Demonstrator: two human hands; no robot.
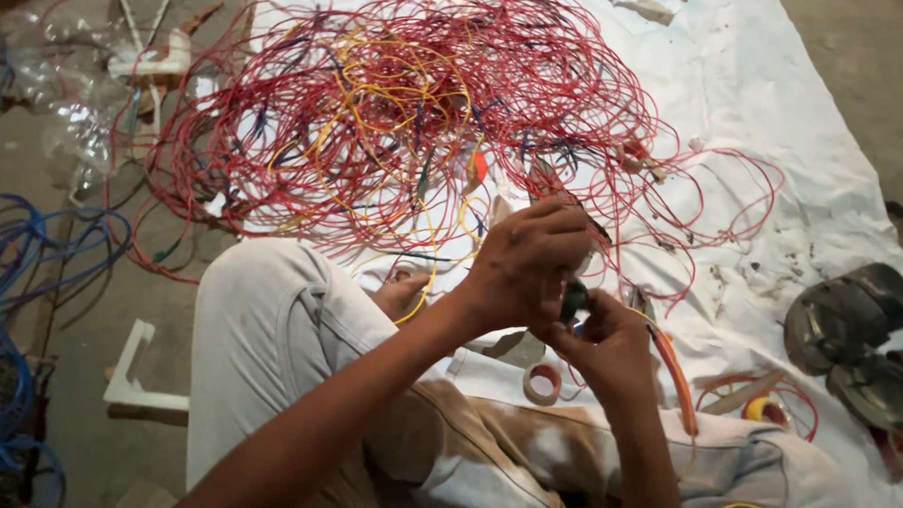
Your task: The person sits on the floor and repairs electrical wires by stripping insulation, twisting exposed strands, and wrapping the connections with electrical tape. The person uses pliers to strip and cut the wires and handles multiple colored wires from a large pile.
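My left hand [525, 259] and my right hand [605, 344] meet over my lap, both pinched on a small dark roll of tape [575, 300] and a thin red wire that runs up into a big tangle of red, yellow and blue wires [397, 116] on a white sheet [767, 123]. I sit cross-legged in pale trousers [264, 341]. A light roll of tape [542, 383] lies by my knee.
Dark sandals [855, 340] lie at the sheet's right edge. A yellow tape roll [762, 409] and orange-handled tool [676, 376] rest near my right leg. Blue cable coils [13, 299] and clear plastic wrap [66, 107] cover the floor on the left, with a white bracket [136, 380].
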